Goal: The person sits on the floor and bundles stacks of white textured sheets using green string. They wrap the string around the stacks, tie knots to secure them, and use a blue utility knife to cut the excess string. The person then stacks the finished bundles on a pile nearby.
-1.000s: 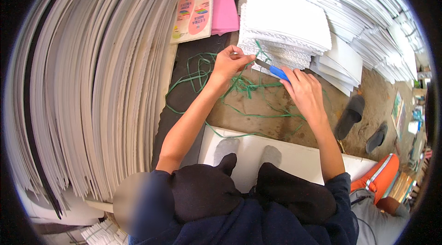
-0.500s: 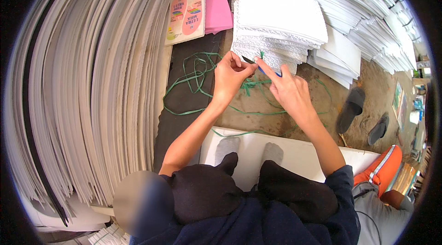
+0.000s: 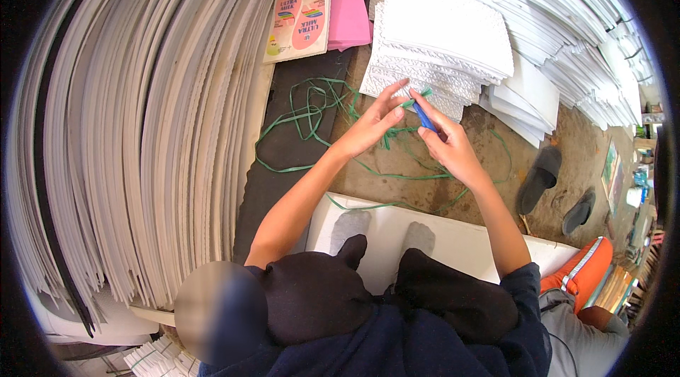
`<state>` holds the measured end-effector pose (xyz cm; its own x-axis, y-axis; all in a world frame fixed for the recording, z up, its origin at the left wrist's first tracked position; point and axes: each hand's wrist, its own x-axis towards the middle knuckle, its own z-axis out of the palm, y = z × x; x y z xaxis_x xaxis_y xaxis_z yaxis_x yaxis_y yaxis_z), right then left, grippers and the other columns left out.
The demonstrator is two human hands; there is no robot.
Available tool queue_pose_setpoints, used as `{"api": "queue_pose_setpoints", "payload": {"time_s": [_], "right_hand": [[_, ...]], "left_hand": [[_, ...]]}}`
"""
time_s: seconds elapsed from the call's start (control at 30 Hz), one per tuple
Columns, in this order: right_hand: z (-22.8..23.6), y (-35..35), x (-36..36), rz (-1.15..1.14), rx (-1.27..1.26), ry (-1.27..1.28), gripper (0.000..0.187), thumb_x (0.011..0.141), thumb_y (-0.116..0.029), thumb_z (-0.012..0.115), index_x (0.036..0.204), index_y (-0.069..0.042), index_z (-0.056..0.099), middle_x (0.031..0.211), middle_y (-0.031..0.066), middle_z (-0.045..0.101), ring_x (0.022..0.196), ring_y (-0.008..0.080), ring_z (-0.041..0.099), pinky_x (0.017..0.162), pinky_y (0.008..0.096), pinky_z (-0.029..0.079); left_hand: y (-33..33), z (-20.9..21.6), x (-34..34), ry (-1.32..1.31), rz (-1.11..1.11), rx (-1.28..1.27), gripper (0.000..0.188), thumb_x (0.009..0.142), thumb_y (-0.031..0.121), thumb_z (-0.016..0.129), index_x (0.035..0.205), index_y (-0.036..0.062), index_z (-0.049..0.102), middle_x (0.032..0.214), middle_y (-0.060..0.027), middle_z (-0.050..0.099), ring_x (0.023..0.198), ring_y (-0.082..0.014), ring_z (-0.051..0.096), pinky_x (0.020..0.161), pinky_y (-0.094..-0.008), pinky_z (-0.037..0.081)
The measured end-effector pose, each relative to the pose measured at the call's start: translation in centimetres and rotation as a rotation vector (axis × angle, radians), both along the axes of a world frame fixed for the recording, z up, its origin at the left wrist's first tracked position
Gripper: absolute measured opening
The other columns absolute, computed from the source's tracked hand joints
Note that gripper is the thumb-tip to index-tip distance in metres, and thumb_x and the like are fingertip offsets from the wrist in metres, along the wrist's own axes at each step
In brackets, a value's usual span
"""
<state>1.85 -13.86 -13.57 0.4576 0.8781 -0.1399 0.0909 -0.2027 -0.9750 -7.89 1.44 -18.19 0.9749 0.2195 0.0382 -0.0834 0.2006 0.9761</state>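
Near the front edge of a stack of white embossed sheets (image 3: 446, 19), my two hands meet. My right hand (image 3: 451, 147) is closed round a blue-handled knife (image 3: 423, 116); its blade cannot be made out here. My left hand (image 3: 370, 128) has thumb and fingers at a short end of green plastic twine (image 3: 411, 102), which passes between the two hands. More twine lies in loose loops on the floor to the left and below the hands, with a small bunch under them.
Tall upright sheets (image 3: 149, 129) line the left side. A pink stack (image 3: 347, 12) and a printed pack (image 3: 301, 19) lie beyond. White piles (image 3: 567, 16) fill the far right. Sandals (image 3: 540, 179) and another person in grey (image 3: 588, 334) are on the right. A white board (image 3: 382, 225) lies under my feet.
My left hand has opened its pinch somewhat and shifted right. The knife has turned, its dark blade no longer showing. My right index finger has bent in beside the twine.
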Motion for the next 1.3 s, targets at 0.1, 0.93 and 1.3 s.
{"api": "queue_pose_setpoints", "payload": {"time_s": [0.1,0.93,1.3], "right_hand": [[0.3,-0.4,0.7,-0.004,-0.068,-0.025,0.050,0.086,-0.013,0.050,0.133,-0.016,0.034,0.115,0.0142,0.054,0.086,0.0182,0.059,0.070,0.0277,0.045],[-15.0,-10.5,5.0,-0.196,-0.935,-0.679,0.045,0.090,-0.042,0.033,0.100,-0.001,0.047,0.072,0.0231,0.060,0.071,0.0435,0.058,0.066,0.0512,0.045],[-14.9,-2.7,1.3,0.184,-0.066,-0.326,0.071,0.076,-0.041,0.062,0.127,-0.001,0.035,0.128,0.0183,0.038,0.119,0.0311,0.036,0.100,0.0388,0.028]], "left_hand": [[-0.3,-0.4,0.3,0.204,0.078,0.038,0.033,0.090,0.034,0.046,0.103,0.0040,0.050,0.080,-0.0029,0.049,0.076,-0.0107,0.046,0.068,-0.0268,0.039],[-2.0,-9.4,-1.8,0.406,0.336,-0.067,0.040,0.091,0.035,0.043,0.068,0.0043,0.054,0.055,0.0018,0.038,0.051,-0.0047,0.036,0.045,-0.0221,0.028],[-1.2,-6.8,1.5,0.218,0.452,-0.837,0.027,0.093,0.034,0.040,0.089,0.0091,0.051,0.083,-0.0005,0.050,0.077,-0.0120,0.048,0.075,-0.0278,0.043]]}}
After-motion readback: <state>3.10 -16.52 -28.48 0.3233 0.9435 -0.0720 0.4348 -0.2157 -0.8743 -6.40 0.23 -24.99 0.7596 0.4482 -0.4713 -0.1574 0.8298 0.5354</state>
